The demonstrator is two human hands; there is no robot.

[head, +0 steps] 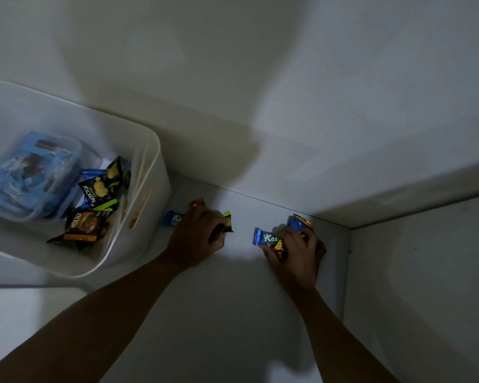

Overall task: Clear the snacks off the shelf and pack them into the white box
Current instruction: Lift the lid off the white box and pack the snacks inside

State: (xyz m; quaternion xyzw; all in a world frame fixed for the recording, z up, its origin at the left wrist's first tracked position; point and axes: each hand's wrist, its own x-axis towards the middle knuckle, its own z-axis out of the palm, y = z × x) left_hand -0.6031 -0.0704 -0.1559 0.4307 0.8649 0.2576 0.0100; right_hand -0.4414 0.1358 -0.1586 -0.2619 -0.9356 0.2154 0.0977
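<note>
Your two bare forearms reach in over the white shelf [246,313], and both hands are curled over snacks near its back edge. Your right hand [295,251] clamps a blue snack packet [263,236] whose long axis runs left to right, crimped end pointing toward your other hand. A red-and-yellow packet [279,247] sits under the same fingers, and a blue-and-gold wrapper [299,221] pokes out beyond the knuckles. Your left hand [197,234] grips a black packet [227,223], its green end aimed right. A red packet [197,203] and a second blue packet [172,218] stick out from under it, the blue one pointing at the white box [156,150]. That box stands just left, holding Nextar packets [98,193] and a blue lidded tub [31,172].
</note>
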